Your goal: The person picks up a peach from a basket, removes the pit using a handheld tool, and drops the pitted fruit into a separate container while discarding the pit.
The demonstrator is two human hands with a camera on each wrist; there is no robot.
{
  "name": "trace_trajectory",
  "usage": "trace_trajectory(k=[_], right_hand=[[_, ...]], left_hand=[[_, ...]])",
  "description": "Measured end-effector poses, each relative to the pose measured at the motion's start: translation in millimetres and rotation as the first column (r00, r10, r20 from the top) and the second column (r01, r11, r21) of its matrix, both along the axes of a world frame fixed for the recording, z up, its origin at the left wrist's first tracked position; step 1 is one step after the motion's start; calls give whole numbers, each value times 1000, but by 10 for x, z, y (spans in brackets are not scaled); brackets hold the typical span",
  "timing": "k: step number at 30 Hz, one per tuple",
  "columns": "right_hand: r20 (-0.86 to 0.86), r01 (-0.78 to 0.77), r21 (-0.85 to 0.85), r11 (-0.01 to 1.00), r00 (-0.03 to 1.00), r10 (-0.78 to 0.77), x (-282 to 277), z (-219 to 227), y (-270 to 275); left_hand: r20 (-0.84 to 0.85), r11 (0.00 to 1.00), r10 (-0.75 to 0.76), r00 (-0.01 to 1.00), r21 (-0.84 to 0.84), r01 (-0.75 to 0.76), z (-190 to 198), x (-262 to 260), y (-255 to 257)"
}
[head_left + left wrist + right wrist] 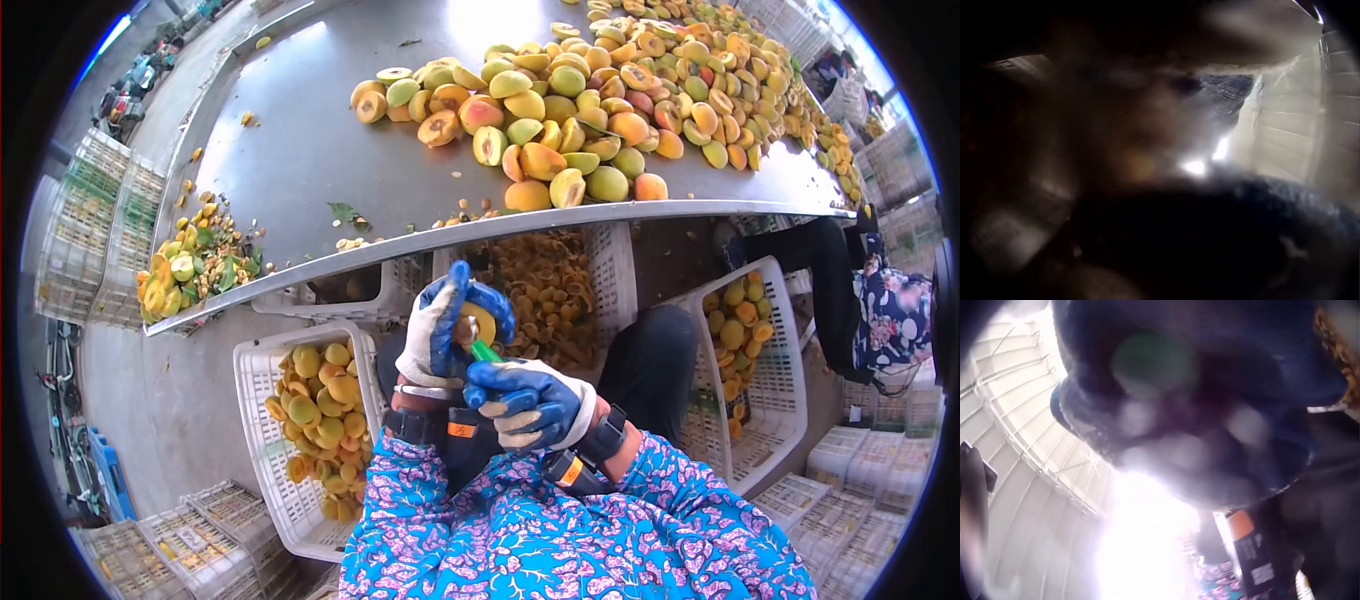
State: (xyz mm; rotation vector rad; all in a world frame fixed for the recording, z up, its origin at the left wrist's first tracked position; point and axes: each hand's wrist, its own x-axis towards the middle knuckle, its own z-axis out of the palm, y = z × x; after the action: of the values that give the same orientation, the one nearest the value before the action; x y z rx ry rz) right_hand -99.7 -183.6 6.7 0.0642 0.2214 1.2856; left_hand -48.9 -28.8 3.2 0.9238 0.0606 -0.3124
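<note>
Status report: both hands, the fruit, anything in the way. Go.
Left hand grips a fruit half. Right hand grips a green-handled tool, tip at the fruit. Nothing between them; table edge just ahead.

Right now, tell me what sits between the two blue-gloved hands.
Head view: a green-handled tool bridges right hand and left hand, which holds a yellow halved fruit.

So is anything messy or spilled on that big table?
Yes. Loose pits and leaves lie scattered on the grey table, away from the fruit pile. At its left edge, a heap of scraps sits in the corner, some close to the rim.
</note>
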Motion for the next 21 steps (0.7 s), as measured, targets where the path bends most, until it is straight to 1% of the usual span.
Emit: trace_trajectory(k=[1,2,4,5,6,7,9,10,13,14,15,17,19,20,21], right_hand=[[28,19,61,998,999,-21,-3,-30,21],[21,18,84,996,1000,-20,-1,-44,38],[7,14,125,992,1000,-15,-5,-60,64],[11,18,94,995,1000,-19,-3,-56,79],[14,21,63,998,1000,-21,-12,-51,97],[16,24,33,999,1000,-25,-18,-48,111],[138,-2,-78,997,990,13,40,-95,59],[194,-3,-137,990,981,30,53,-129,21],[-21,-37,68,997,999,38,55,-212,-44],[-96,18,102,995,995,-8,-6,-225,-26],[-111,89,157,984,991,-72,-63,-273,27],[-167,145,304,942,981,-97,-91,-332,66],[-79,115,351,929,993,-93,-88,-273,-4],[-5,141,189,972,990,-143,-96,-197,-88],[46,153,71,986,987,-157,-82,-181,-167]], left_hand=[[49,999,28,998,-45,-26,17,-24,-27],[53,996,65,996,-60,-62,57,-58,-44],[43,987,68,997,-152,-60,-67,-68,9],[39,978,73,997,-197,-64,-107,-65,39],[-44,981,77,996,-173,-84,-19,-78,38],[-68,990,90,994,-104,-97,31,-80,41],[-113,994,110,987,33,-107,77,-57,35],[-136,991,131,982,42,-126,59,-43,13],[-122,992,75,990,112,-61,31,-5,-51],[-92,991,59,994,125,-48,-14,27,-69],[-128,994,70,989,93,-58,-36,53,-91],[-204,995,93,975,46,-86,-76,75,-91],[-276,981,190,942,85,-173,-213,126,-43],[-298,980,192,935,7,-199,-267,149,-41],[-319,972,191,928,-69,-224,-271,166,-50]])
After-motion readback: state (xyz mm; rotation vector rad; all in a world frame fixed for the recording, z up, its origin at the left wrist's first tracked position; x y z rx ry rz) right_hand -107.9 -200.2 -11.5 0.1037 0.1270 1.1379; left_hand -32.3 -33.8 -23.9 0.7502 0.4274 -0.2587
